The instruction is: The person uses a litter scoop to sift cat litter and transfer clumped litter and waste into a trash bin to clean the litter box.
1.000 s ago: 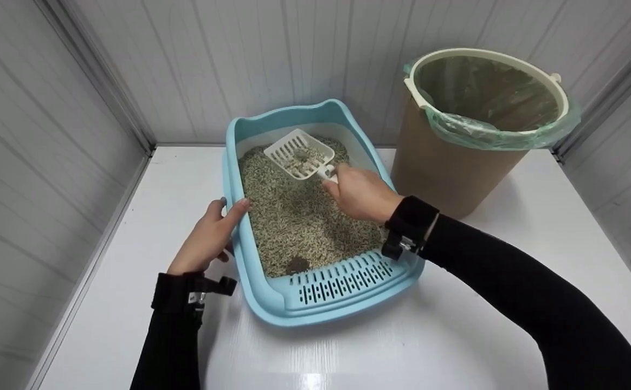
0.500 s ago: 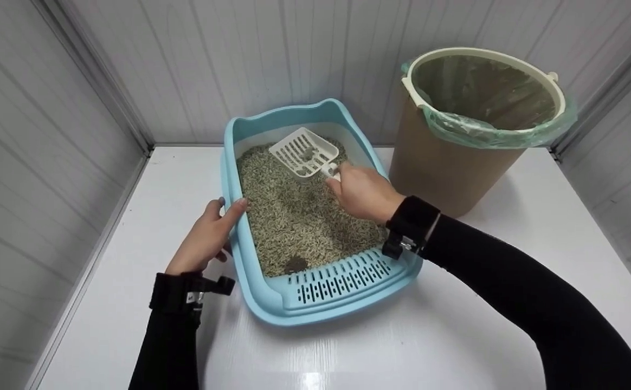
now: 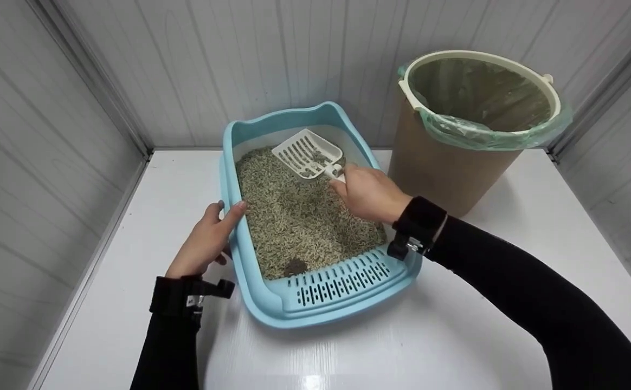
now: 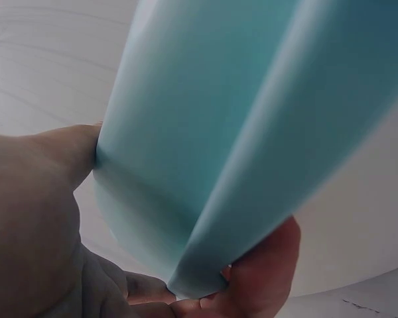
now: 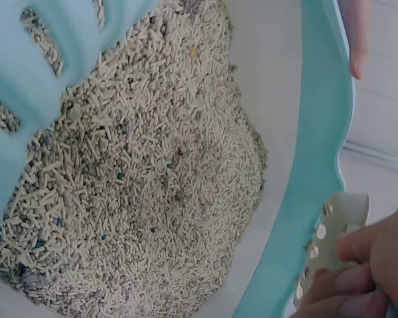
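A light-blue litter box [image 3: 265,310] stands angled on the white surface, holding pellet litter [image 3: 288,222]. My left hand [image 3: 201,246] grips its left side, thumb over the rim. The left wrist view shows fingers [image 4: 268,275] curled round a blue edge. In my right hand [image 3: 372,194] is the handle of a white slotted litter scoop [image 3: 322,145], held above the litter toward the back. A few greyish clumps lie in the scoop near its handle. Part of the handle is hidden by my fingers. A dark clump [image 3: 295,267] lies in the litter by the front grate [image 3: 342,284].
A brown bin [image 3: 445,173] with a cream rim and a green plastic liner [image 3: 472,138] stands behind and right of the box. Pale panel walls [image 3: 261,59] enclose the back and sides of the white table [image 3: 169,184].
The scoop has shifted slightly right with my right hand. Loose pellets that lay in it have gone, leaving a few clumps, now nearer the handle. My left hand keeps its hold on the box.
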### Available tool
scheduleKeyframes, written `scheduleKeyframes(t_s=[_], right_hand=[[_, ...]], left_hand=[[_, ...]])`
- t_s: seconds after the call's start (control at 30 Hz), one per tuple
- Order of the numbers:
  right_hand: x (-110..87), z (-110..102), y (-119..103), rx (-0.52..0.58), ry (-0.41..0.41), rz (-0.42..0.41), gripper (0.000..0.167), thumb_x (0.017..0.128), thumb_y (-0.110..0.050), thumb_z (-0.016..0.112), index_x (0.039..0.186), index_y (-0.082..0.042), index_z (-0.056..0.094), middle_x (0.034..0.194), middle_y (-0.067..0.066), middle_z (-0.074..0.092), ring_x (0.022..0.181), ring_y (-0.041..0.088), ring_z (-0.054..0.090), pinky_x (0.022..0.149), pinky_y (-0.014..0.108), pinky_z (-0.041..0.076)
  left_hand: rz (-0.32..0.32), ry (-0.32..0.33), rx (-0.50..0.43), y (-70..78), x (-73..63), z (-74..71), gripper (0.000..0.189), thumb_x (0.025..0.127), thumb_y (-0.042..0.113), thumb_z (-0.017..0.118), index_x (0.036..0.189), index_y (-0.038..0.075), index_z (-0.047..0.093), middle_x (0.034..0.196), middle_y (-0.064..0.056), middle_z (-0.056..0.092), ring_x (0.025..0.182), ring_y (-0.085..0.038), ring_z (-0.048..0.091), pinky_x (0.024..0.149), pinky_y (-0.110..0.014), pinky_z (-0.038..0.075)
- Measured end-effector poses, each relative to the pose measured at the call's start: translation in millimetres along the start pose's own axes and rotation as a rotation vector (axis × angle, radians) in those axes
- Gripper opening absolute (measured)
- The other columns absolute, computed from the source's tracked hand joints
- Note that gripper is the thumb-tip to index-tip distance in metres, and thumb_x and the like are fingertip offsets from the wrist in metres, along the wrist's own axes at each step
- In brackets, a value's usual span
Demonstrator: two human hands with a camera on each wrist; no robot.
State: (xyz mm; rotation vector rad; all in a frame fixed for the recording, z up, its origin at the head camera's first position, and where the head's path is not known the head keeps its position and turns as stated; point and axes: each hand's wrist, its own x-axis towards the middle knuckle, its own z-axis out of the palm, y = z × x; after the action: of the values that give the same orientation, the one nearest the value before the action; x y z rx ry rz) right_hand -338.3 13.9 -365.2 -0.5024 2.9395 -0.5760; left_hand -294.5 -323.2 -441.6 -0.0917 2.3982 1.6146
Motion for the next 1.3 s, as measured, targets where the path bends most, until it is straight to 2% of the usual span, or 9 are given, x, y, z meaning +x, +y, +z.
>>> scheduleKeyframes(t_s=[0.1,0.17,0.23,0.33,0.5,0.73,0.9,1.03,1.3], right_hand=[[-6.2,-5.5,-3.2,-0.022,-0.032,-0.019,0.055,0.121,-0.044,0.047,0.144,0.005,0.057,0.115,0.019,0.069,0.113,0.042,0.069,0.105,0.056,0.057],[-12.0,-13.7,-6.3,-0.026,-0.04,-0.028,0.057,0.121,-0.045,0.047,0.145,0.005,0.056,0.115,0.019,0.069,0.112,0.041,0.07,0.104,0.055,0.057],[-18.2,-25.8,-9.1,-0.024,-0.035,-0.036,0.055,0.12,-0.045,0.048,0.143,0.004,0.058,0.111,0.018,0.068,0.106,0.038,0.07,0.098,0.054,0.058],[-27.9,-49.3,-11.9,-0.001,-0.017,-0.029,0.046,0.12,-0.044,0.051,0.131,0.0,0.062,0.096,0.011,0.062,0.087,0.03,0.065,0.08,0.047,0.057],[-44.4,-99.1,-5.9,0.029,0.014,0.016,0.044,0.119,-0.045,0.054,0.121,-0.003,0.065,0.091,0.008,0.059,0.074,0.023,0.057,0.062,0.039,0.05],[-61.1,-177.9,34.3,-0.07,0.12,0.07,0.049,0.115,-0.051,0.053,0.107,-0.005,0.068,0.083,0.007,0.058,0.079,0.027,0.055,0.066,0.04,0.043],[-72.0,-220.2,75.9,-0.151,0.125,0.165,0.055,0.114,-0.05,0.049,0.107,0.001,0.069,0.091,0.016,0.064,0.09,0.036,0.056,0.071,0.045,0.042],[-81.4,-238.7,105.0,-0.265,0.102,0.234,0.059,0.114,-0.047,0.045,0.113,0.007,0.066,0.095,0.02,0.065,0.09,0.04,0.057,0.069,0.047,0.043],[-90.8,-240.8,125.9,-0.478,0.137,0.261,0.04,0.108,-0.032,0.047,0.078,-0.006,0.047,0.067,0.01,0.051,0.065,0.034,0.054,0.047,0.047,0.042]], left_hand=[[0.004,-0.002,-0.001,0.0,-0.5,0.3,0.122,0.1,0.086,0.055,0.178,0.004,0.009,0.131,-0.03,0.061,0.072,-0.032,0.07,0.056,-0.037,0.05],[0.008,-0.003,-0.003,0.3,-0.5,0.5,0.122,0.1,0.086,0.055,0.178,0.005,0.01,0.131,-0.03,0.06,0.071,-0.032,0.069,0.056,-0.037,0.05],[0.01,-0.002,-0.003,0.5,-0.3,0.5,0.12,0.1,0.086,0.055,0.178,0.005,0.011,0.131,-0.029,0.06,0.071,-0.032,0.069,0.056,-0.037,0.05],[0.009,0.001,0.001,0.6,-1.1,0.0,0.116,0.103,0.083,0.054,0.178,0.006,0.011,0.132,-0.029,0.06,0.071,-0.032,0.069,0.056,-0.037,0.05],[0.001,-0.002,0.001,-0.1,-2.8,-2.3,0.116,0.103,0.083,0.054,0.179,0.007,0.009,0.132,-0.029,0.061,0.072,-0.033,0.069,0.057,-0.038,0.05],[0.003,-0.005,-0.002,-2.1,-3.7,-6.1,0.121,0.102,0.084,0.054,0.179,0.005,0.005,0.133,-0.03,0.06,0.074,-0.032,0.068,0.058,-0.037,0.05],[0.009,-0.002,0.002,-3.0,-3.3,-6.9,0.119,0.102,0.084,0.054,0.179,0.006,0.007,0.131,-0.029,0.061,0.073,-0.031,0.068,0.058,-0.038,0.049],[0.009,-0.003,0.002,-2.7,-2.7,-7.3,0.119,0.102,0.084,0.054,0.179,0.006,0.007,0.129,-0.028,0.061,0.073,-0.031,0.067,0.059,-0.038,0.049],[0.01,-0.004,0.005,-3.6,-0.6,-9.0,0.117,0.103,0.082,0.054,0.179,0.007,0.007,0.131,-0.027,0.06,0.072,-0.03,0.066,0.058,-0.038,0.048]])
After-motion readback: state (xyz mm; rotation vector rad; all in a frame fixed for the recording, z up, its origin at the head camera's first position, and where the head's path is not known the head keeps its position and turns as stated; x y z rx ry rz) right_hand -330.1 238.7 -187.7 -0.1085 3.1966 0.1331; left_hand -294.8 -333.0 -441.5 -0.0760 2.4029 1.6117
